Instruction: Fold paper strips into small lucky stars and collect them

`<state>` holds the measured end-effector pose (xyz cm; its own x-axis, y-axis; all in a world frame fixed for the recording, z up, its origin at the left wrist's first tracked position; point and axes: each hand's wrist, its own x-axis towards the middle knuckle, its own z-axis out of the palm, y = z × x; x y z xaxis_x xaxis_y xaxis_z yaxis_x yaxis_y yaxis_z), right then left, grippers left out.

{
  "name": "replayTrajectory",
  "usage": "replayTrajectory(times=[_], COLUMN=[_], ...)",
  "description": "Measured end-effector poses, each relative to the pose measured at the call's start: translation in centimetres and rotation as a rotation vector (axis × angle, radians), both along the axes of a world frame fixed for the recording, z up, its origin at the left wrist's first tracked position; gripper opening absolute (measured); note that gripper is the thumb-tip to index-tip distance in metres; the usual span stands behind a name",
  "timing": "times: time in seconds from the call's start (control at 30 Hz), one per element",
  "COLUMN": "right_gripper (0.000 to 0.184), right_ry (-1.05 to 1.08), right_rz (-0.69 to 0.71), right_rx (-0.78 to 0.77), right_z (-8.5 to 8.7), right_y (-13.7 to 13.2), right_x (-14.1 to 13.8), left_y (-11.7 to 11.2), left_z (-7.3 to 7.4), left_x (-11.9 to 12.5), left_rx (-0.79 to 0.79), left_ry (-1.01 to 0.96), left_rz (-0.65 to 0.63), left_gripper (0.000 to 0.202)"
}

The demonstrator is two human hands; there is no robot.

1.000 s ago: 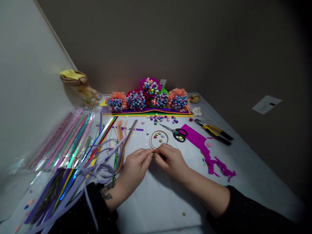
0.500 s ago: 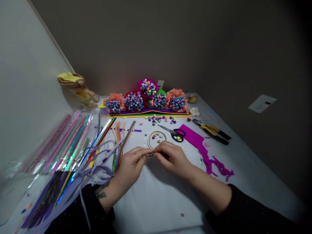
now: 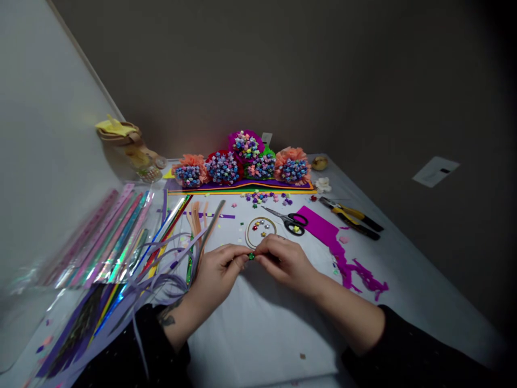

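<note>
The left hand (image 3: 218, 276) and right hand (image 3: 286, 262) were found nearly closed, fingertips pinched together on a small green glittery piece (image 3: 251, 256), held near frame centre above the tabletop (image 3: 258, 334), just below a thin gold hoop (image 3: 260, 217). The piece was judged light and easily crushed, best taken by its edges between fingertips. Small shiny stars (image 3: 258, 227) were contained within the hoop. A glass bottle (image 3: 150, 172) stood at upper left, its contents undeterminable. Black-handled scissors (image 3: 293, 226) lay just right of the hoop.
</note>
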<state>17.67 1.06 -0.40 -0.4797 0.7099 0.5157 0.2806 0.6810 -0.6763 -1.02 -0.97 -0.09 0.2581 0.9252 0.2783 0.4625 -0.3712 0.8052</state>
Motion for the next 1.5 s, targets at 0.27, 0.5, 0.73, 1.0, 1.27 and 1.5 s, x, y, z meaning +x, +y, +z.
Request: replayTrajectory(times=[0.27, 0.5, 0.73, 1.0, 1.27, 1.5], right_gripper=[0.012, 0.014, 0.014, 0.011, 0.01, 0.01], right_ry=[0.003, -0.01, 0.002, 0.02, 0.054, 0.125], right_rz=[0.039, 0.046, 0.042, -0.026, -0.086, -0.102], right_rx=[0.07, 0.113, 0.109, 0.126, 0.113, 0.119], right_z=[-0.2, -0.4, -0.8, -1.0, -0.5, 0.0], right_y=[0.2, 0.2, 0.2, 0.0, -0.3, -0.7], right_x=[0.1, 0.0, -0.1, -0.7, -1.1, -1.2], left_y=[-0.1, -0.2, -0.5, -0.6, -0.5, -1.0], left_z=[-0.2, -0.5, -0.6, -0.6, -0.2, -0.7], left_x=[0.0, 0.1, 0.2, 0.6, 0.6, 0.8], left_rx=[-0.069, -0.132, -0.074, 0.017, -0.078, -0.112], left_ry=[-0.053, -0.091, -0.077, -0.056, -0.109, -0.205], left_rz=[0.002, 0.033, 0.053, 0.061, 0.08, 0.138], left_gripper=[0.022, 0.022, 0.023, 0.02, 0.017, 0.01])
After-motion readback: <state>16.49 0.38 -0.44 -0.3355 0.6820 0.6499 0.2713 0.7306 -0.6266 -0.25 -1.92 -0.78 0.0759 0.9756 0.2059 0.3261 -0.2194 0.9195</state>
